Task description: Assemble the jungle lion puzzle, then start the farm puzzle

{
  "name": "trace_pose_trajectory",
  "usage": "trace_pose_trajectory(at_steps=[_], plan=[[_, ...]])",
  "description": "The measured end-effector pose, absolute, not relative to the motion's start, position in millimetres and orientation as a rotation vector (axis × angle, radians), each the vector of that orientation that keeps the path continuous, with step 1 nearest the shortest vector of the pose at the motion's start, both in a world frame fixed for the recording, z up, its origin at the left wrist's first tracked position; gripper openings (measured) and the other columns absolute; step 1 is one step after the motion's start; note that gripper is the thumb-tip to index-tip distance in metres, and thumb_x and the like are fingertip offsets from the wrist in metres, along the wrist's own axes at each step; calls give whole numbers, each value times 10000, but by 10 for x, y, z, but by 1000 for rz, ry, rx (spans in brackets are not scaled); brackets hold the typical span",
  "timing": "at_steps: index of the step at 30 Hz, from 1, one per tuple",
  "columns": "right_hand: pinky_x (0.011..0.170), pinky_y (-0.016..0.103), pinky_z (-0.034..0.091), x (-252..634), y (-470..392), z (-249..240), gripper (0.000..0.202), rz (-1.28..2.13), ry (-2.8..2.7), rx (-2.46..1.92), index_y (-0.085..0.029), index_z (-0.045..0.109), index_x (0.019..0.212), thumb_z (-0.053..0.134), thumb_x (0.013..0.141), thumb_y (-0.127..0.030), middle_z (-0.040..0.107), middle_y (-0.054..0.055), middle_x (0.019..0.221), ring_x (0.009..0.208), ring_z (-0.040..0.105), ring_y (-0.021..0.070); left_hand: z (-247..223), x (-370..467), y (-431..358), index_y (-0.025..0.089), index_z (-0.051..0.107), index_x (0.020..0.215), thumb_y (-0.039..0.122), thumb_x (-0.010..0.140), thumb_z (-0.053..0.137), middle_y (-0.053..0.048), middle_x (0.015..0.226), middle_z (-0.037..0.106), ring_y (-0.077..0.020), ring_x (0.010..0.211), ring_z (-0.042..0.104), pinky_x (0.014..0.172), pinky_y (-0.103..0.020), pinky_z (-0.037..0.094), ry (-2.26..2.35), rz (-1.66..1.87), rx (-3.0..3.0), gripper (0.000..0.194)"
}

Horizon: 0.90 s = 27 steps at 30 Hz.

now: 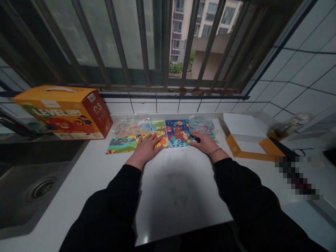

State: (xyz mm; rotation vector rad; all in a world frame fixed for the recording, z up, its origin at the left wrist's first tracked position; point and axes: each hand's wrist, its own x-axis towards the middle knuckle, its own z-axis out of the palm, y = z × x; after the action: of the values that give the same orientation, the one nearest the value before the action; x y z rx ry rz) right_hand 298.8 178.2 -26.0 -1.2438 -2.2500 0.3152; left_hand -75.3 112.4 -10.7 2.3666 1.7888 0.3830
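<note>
Two colourful cartoon animal pictures lie side by side on the white counter: a bright picture point(123, 144) with a hippo on the left and a dark blue picture point(174, 134) with a brown bear on the right. My left hand point(147, 148) rests flat on the bright picture, fingers spread. On the right part of the blue picture is my right hand point(206, 142), its fingers bent and the thumb apart from the forefinger; I see nothing held there. A crumpled clear plastic bag point(128, 125) covers the bright picture's far left. Another clear bag point(201, 124) with bluish contents touches the blue picture's far edge.
An orange box point(65, 113) marked "LEVEL UP!" stands at the left, beside a metal sink point(60, 168). To the right lies an open orange-and-white box point(246, 152). A glass jar point(296, 120) is farther right. Behind are a tiled wall and a barred window.
</note>
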Motion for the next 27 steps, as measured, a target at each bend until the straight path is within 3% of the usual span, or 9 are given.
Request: trace_pose_trajectory(at_steps=[3,7,12,15,18,21,27], plan=[[1251,594,516,2806,1642,-173,414,257,-2178,-1225,-188,805,1388,724,1046,-406,757,186,1477,1408,693,359,-113,-747,1139,301,650,1606,609,1079,562,-124,1792,486,-431,1673,408,1378,-728,170,1753,446,2363,616],[1265,546,500,2405,1311,-61,370,350,-2286,-1070,-210,808,1377,695,1055,-354,761,151,1485,1428,685,324,-88,-786,1096,246,704,1527,561,1081,542,-139,1691,613,-379,1602,516,1371,-641,301,1661,592,2364,570],[1138,400,592,2133,818,58,218,787,-2508,-709,-288,879,1124,670,1067,-317,861,24,1270,1223,794,226,-37,-816,1046,180,687,1504,459,1114,437,-171,1646,639,-337,1566,545,1347,-563,389,1611,815,2316,541],[1132,399,599,2233,681,63,262,694,-2435,-804,-251,877,1016,619,1058,-246,863,50,1268,1242,796,235,-8,-775,1024,157,675,1491,445,1128,406,-187,1569,685,-325,1485,609,1308,-536,439,1573,861,2288,536],[1184,444,585,2382,709,-22,304,508,-2327,-1038,-229,867,1162,623,996,-161,832,94,1361,1316,770,270,23,-702,978,186,716,1413,486,1142,408,-159,1404,773,-311,1323,701,1201,-502,532,1499,838,2268,509],[1272,518,529,2434,833,-192,477,383,-2246,-1178,-206,787,1406,619,966,-133,744,145,1520,1438,699,310,41,-643,915,203,741,1360,506,1144,413,-147,1291,807,-322,1234,729,1136,-505,560,1486,839,2215,495],[1379,661,358,2265,1176,-519,674,290,-2238,-1148,-59,523,1665,574,1001,-165,522,275,1716,1676,420,387,-25,-583,804,195,689,1456,554,1101,491,-188,1413,772,-367,1278,730,1153,-549,546,1609,947,1991,542]])
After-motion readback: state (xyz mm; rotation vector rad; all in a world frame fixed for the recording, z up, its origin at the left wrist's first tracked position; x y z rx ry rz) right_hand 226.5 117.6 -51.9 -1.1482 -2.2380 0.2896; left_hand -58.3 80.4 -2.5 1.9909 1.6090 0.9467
